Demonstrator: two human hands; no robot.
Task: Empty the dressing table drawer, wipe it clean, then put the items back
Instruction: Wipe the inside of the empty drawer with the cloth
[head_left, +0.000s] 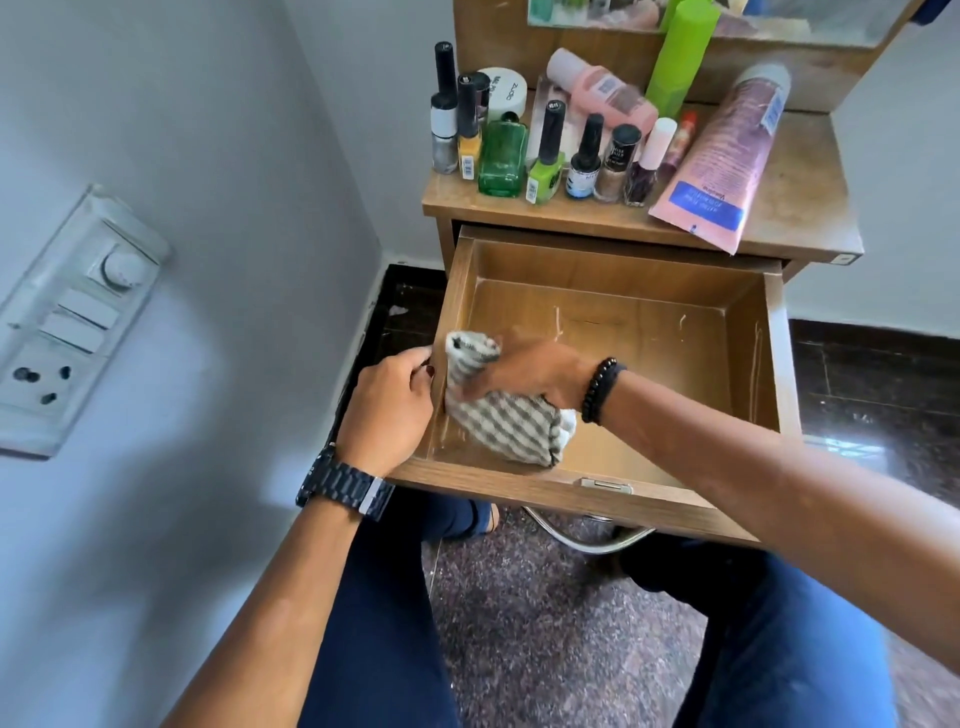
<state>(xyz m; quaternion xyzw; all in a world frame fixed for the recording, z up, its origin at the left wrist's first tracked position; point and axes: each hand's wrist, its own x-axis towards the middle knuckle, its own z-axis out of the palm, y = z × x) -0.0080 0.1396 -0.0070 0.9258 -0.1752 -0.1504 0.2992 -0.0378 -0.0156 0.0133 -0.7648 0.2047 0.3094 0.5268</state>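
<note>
drawer (613, 291): pulled out, wooden, bare inside but for the cloth. checked cloth (498, 415): bunched in the near left corner, pressed to the drawer's left wall under the right hand (530, 374); its fingers are closed on the cloth, their tips hidden in the folds. left hand (387, 405): fingers curled over the outer left edge of the drawer, just beside the cloth; fingertips partly out of sight. surface (800, 208) beyond the fingers: nail polish bottles (545, 156) upright in a row, green glass bottle (501, 156), pink tube (722, 161) lying flat, tall green bottle (680, 57) cut off at top. labels too small to read.
</note>
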